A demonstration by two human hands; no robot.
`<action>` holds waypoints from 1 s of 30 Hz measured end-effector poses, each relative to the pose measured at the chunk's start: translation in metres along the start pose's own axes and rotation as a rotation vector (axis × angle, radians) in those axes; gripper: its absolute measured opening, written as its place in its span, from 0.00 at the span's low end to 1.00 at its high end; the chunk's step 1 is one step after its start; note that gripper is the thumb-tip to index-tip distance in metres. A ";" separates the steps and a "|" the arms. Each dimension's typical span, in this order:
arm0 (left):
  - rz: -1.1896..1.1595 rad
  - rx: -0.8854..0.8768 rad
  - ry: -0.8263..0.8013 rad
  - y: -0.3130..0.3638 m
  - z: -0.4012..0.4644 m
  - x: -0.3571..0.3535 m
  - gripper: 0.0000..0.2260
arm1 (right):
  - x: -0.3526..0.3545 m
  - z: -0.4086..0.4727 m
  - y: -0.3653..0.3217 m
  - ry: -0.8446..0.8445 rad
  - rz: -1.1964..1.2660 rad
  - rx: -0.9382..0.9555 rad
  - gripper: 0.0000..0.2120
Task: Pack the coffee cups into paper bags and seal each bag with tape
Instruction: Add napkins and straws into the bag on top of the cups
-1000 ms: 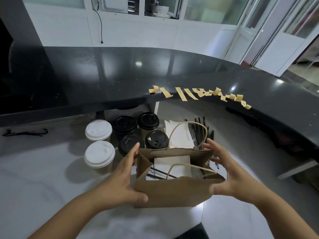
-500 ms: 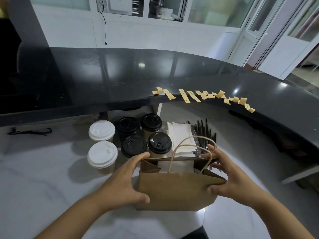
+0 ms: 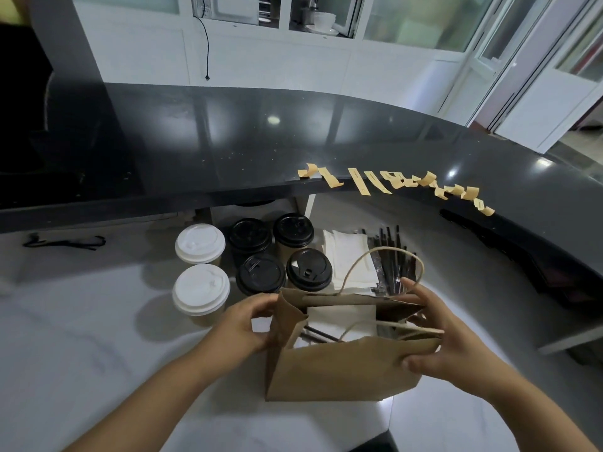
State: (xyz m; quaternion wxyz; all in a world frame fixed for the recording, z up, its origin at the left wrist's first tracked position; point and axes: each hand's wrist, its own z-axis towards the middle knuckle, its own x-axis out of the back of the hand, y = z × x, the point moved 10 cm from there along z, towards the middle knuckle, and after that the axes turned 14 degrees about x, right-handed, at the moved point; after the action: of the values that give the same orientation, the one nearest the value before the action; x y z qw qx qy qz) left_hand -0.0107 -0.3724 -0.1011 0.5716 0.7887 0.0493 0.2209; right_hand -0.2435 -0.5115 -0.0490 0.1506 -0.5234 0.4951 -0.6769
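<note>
Holding the paper bag open — left hand pinching its side, right hand in a curled grip on the rim.

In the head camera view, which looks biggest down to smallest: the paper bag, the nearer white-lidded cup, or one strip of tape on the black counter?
1. paper bag
2. nearer white-lidded cup
3. tape strip, though it lies farther from the camera, which shrinks it.

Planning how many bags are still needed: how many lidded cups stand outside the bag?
6. Two white-lidded cups stand at the left, one behind the other; four black-lidded cups form a square right of them. The bag may hide more.
</note>
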 end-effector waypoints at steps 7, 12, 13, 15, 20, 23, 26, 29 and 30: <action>-0.007 -0.063 -0.048 0.006 0.002 -0.006 0.21 | -0.002 -0.001 -0.001 0.013 -0.013 -0.014 0.49; 0.019 -0.086 0.067 0.009 0.001 -0.005 0.17 | -0.001 0.000 0.000 0.039 -0.027 -0.015 0.48; 0.036 -0.112 0.094 0.012 -0.001 -0.004 0.16 | -0.001 0.000 -0.001 0.041 -0.028 -0.013 0.49; 0.077 -0.137 0.132 0.015 -0.002 -0.003 0.14 | -0.001 0.000 -0.001 0.056 -0.027 -0.008 0.49; -0.059 -0.085 -0.005 0.025 -0.019 0.002 0.24 | -0.001 0.000 -0.001 0.079 -0.026 0.011 0.48; -0.033 -0.070 -0.138 0.030 -0.034 -0.004 0.43 | -0.001 -0.001 0.000 0.088 -0.017 0.001 0.48; 0.168 -0.038 -0.162 0.031 -0.041 -0.015 0.48 | -0.003 -0.002 -0.001 0.094 -0.016 -0.002 0.48; 0.277 -0.084 -0.059 0.035 -0.040 -0.015 0.44 | -0.003 -0.002 -0.001 0.109 -0.007 0.001 0.47; 0.279 -0.101 -0.027 0.037 -0.040 -0.014 0.41 | -0.003 -0.002 0.001 0.107 -0.008 0.000 0.46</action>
State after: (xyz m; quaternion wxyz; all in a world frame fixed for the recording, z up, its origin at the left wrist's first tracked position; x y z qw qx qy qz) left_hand -0.0459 -0.3542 -0.0609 0.5748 0.7610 -0.0796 0.2899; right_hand -0.2439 -0.5086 -0.0512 0.1213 -0.4884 0.5005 -0.7045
